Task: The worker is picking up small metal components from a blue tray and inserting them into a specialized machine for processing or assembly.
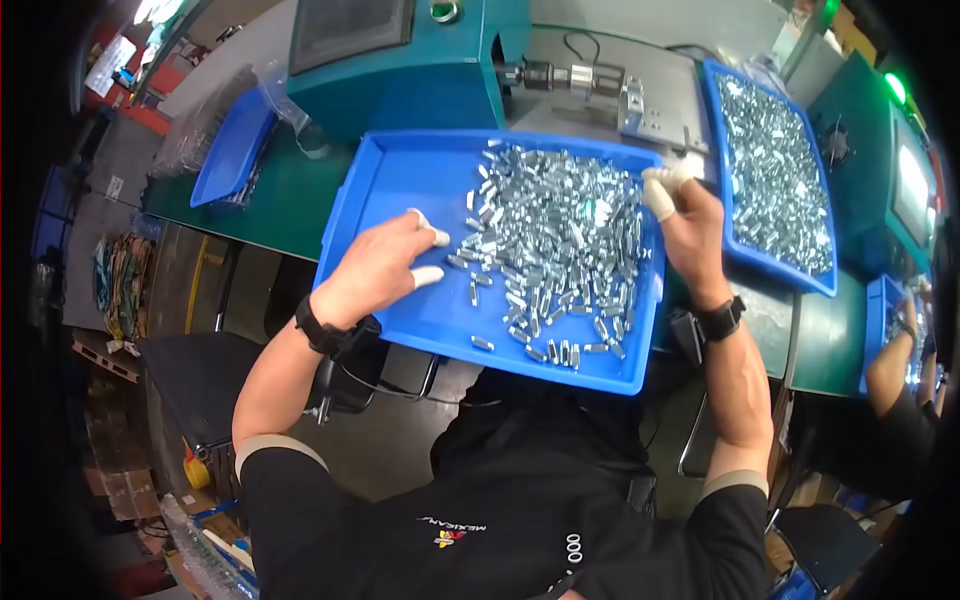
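A blue plastic tray [400,180] lies in front of me, its right half covered with several small shiny metal parts [555,245]. My left hand [375,270], with white finger cots on the fingertips, rests flat on the tray's bare left side, its fingers spread and touching the edge of the pile. My right hand [690,225], also with white finger cots, sits at the tray's far right rim; its fingers are curled near the rim, and whether they pinch a part is hidden. Both wrists wear black bands.
A second blue tray [722,170] full of similar metal parts lies to the right. A teal machine [400,80] with a metal spindle [570,78] stands behind. A smaller blue tray [230,145] sits at left. Another person's arm [890,365] works at far right.
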{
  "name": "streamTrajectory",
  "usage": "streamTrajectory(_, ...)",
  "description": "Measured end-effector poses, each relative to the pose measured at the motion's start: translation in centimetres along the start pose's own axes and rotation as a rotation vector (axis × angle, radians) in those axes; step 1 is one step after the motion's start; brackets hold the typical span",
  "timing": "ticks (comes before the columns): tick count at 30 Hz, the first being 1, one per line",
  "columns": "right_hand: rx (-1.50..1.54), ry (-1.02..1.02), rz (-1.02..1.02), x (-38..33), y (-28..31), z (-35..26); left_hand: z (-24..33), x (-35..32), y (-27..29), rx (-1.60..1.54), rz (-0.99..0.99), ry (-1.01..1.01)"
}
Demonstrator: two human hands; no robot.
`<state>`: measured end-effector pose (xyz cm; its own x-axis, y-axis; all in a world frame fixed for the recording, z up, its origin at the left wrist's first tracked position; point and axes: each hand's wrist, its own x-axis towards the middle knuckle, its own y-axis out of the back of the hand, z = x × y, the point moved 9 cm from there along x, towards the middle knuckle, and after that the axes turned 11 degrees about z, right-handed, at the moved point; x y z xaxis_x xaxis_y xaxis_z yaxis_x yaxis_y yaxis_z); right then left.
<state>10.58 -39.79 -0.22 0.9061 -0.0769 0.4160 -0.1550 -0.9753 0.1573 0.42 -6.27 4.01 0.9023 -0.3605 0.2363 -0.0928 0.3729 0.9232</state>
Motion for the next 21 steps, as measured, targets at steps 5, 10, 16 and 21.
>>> streamTrajectory(5,0.022,-0.005,0.002,-1.0,0.4,1.0,1.1,-0.2,-2.1,-0.026,-0.029,-0.08)
streamTrajectory(10,-0.095,0.049,0.146,0.6,1.3,-1.7,1.4,0.3,-2.6,0.038,-0.077,-0.068)
streamTrajectory(16,0.144,-0.029,0.055,3.6,-0.9,-0.1,-1.0,1.6,-1.7,-0.213,-0.055,0.174)
streamTrajectory(21,0.205,-0.068,-0.089,4.4,-2.4,0.5,-3.9,3.5,-2.0,-0.387,-0.007,0.311)
